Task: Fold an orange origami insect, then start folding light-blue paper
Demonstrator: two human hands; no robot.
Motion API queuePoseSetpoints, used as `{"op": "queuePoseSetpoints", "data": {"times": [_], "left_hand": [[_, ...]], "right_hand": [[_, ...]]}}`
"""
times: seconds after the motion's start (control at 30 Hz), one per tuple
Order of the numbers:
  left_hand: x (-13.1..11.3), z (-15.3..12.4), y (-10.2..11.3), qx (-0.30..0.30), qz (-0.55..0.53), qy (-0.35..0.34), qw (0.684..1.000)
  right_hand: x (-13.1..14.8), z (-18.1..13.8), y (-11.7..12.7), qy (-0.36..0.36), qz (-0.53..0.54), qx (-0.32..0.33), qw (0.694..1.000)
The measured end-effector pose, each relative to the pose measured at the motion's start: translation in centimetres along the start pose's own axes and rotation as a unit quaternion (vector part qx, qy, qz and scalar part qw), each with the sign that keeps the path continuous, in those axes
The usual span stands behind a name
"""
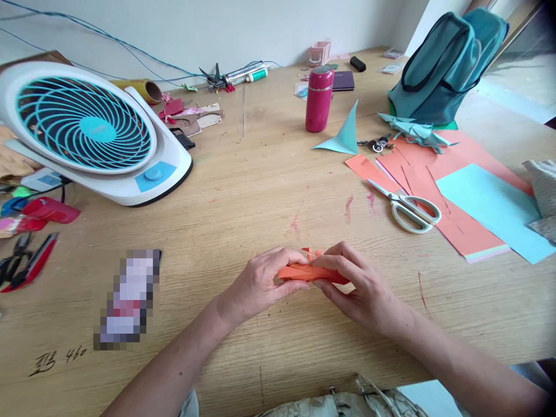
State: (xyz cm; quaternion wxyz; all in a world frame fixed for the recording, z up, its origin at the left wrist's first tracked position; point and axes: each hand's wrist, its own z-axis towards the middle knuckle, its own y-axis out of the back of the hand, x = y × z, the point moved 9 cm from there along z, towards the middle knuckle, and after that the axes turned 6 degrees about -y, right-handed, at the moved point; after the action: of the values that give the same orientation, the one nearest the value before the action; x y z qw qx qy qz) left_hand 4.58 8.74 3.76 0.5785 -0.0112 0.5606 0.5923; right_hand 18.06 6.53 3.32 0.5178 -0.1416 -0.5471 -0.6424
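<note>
Between my two hands, low over the middle of the wooden table, is a piece of folded orange paper (299, 271). My left hand (266, 280) pinches its left end, thumb below and fingers above. The right end is gripped the same way by my right hand (362, 284), whose fingers hide part of the folds. Small orange tips stick up behind the paper, between the fingertips. Scissors with white handles (412, 213) lie to the right, beyond my right hand, resting partly on orange sheets (469, 231).
A white and blue fan (167, 174) stands at the left, above a pixelated phone-like object (130, 298). Farther back are a magenta flask (319, 101), folded blue paper (345, 136), keys (377, 145) and a teal bag (434, 75). Red-handled pliers (32, 263) lie at the left edge.
</note>
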Motion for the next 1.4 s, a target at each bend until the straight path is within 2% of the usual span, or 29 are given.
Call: {"op": "queuePoseSetpoints", "data": {"times": [0.17,0.37,0.5,0.93,1.27,1.4], "left_hand": [[-0.21,-0.14,-0.06,0.005,-0.005,-0.021,1.0],[-0.01,-0.19,-0.21,0.013,-0.009,-0.01,1.0],[-0.32,-0.09,-0.05,0.002,-0.018,-0.027,0.999],[-0.23,-0.12,0.27,-0.01,-0.014,-0.02,1.0],[-0.39,-0.21,-0.19,0.042,0.035,-0.026,0.998],[-0.22,-0.2,-0.06,0.036,0.042,-0.01,0.998]], "right_hand": [[0.24,-0.09,0.2,0.016,-0.017,-0.009,1.0],[0.36,0.05,0.08,0.022,-0.006,0.01,1.0],[0.41,0.15,0.1,0.03,-0.009,0.011,0.999],[0.54,-0.08,0.47,0.059,-0.003,0.012,0.998],[0.32,-0.15,-0.25,0.066,-0.056,0.011,0.996],[0.36,-0.05,-0.34,0.062,-0.031,0.032,0.997]]}}
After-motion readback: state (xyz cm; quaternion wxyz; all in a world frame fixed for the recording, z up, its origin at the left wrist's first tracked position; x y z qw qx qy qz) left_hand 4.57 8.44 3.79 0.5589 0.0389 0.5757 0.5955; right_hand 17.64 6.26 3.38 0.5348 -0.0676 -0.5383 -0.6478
